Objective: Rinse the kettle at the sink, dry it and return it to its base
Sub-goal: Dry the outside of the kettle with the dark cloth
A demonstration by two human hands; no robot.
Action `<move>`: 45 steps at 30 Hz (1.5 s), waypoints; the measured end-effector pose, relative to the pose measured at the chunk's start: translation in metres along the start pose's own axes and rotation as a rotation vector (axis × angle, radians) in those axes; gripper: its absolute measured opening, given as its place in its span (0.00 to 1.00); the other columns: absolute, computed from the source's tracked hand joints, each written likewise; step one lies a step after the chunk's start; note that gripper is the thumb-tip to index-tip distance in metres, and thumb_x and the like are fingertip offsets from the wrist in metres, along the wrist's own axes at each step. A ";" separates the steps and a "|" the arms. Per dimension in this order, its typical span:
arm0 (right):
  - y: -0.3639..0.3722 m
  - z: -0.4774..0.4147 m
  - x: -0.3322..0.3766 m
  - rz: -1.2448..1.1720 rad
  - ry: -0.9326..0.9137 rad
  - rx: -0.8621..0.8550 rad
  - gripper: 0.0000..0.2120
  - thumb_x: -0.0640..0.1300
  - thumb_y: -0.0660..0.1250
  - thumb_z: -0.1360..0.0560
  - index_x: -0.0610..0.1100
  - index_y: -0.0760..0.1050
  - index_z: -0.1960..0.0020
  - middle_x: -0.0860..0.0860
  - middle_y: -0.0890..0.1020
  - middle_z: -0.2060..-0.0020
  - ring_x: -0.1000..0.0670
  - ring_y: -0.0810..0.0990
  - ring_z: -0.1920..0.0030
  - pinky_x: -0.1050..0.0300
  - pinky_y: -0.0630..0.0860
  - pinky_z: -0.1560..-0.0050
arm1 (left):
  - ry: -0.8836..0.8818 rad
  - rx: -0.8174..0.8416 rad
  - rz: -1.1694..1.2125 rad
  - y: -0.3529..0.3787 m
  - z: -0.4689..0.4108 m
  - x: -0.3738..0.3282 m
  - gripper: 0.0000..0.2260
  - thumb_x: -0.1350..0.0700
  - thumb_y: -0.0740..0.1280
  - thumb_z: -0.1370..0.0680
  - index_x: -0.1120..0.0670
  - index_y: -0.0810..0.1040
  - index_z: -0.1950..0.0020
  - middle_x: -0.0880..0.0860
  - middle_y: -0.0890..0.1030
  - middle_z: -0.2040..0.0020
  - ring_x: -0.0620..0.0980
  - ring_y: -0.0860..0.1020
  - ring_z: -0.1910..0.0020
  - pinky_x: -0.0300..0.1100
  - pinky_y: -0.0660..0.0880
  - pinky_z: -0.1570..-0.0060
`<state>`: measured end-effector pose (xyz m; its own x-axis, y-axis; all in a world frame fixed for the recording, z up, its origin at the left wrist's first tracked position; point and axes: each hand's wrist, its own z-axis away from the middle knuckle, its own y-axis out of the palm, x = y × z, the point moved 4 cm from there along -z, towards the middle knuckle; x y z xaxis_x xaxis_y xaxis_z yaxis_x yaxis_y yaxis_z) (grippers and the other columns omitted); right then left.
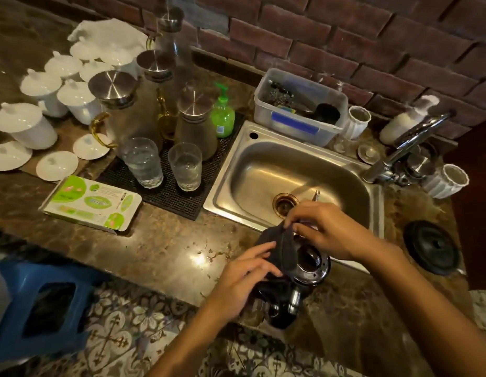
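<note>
The kettle [309,263] is upside down or tipped at the counter's front edge, its shiny round underside facing up, its handle [292,300] pointing toward me. A dark cloth [281,244] is draped over its left side. My left hand [244,270] presses the cloth against the kettle from the left. My right hand [326,229] pinches the cloth's top edge above the kettle. The steel sink [263,170] lies just behind. The round black kettle base [432,247] sits on the counter to the right.
The tap [407,144] rises at the sink's right. Glass carafes, two tumblers [186,165] and green soap [222,115] stand on a black mat at left, with white lidded cups [27,125] beyond. A plastic tub [299,106] sits behind the sink. A blue stool [46,303] is on the floor.
</note>
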<state>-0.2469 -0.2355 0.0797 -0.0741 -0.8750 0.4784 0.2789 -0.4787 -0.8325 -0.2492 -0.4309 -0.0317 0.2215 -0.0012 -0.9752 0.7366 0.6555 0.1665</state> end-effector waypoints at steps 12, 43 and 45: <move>0.018 0.023 -0.019 -0.231 0.105 -0.185 0.09 0.37 0.69 0.21 0.48 0.84 0.45 0.54 0.84 0.47 0.56 0.81 0.43 0.54 0.77 0.40 | 0.250 0.080 -0.443 0.000 -0.062 0.022 0.20 0.47 0.58 0.17 0.51 0.72 0.26 0.48 0.73 0.27 0.45 0.68 0.26 0.48 0.66 0.27; 0.197 0.068 0.052 -0.992 0.765 -1.457 0.29 0.49 0.61 0.20 0.33 0.59 0.73 0.53 0.64 0.82 0.58 0.59 0.80 0.66 0.57 0.78 | 0.258 0.124 -0.198 0.015 -0.097 0.055 0.20 0.43 0.52 0.16 0.47 0.78 0.33 0.48 0.81 0.36 0.49 0.77 0.34 0.54 0.72 0.33; 0.198 0.067 0.052 -1.051 0.747 -1.447 0.30 0.54 0.61 0.23 0.34 0.60 0.74 0.54 0.64 0.82 0.55 0.59 0.80 0.65 0.57 0.77 | 0.162 0.229 -0.152 0.020 -0.110 0.050 0.21 0.41 0.53 0.16 0.47 0.81 0.36 0.49 0.83 0.38 0.49 0.79 0.36 0.58 0.72 0.33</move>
<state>-0.1318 -0.3704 -0.0415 -0.0971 0.0942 0.9908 -0.9915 -0.0955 -0.0881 -0.2939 -0.3346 -0.0937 0.0065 0.0458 -0.9989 0.8822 0.4701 0.0273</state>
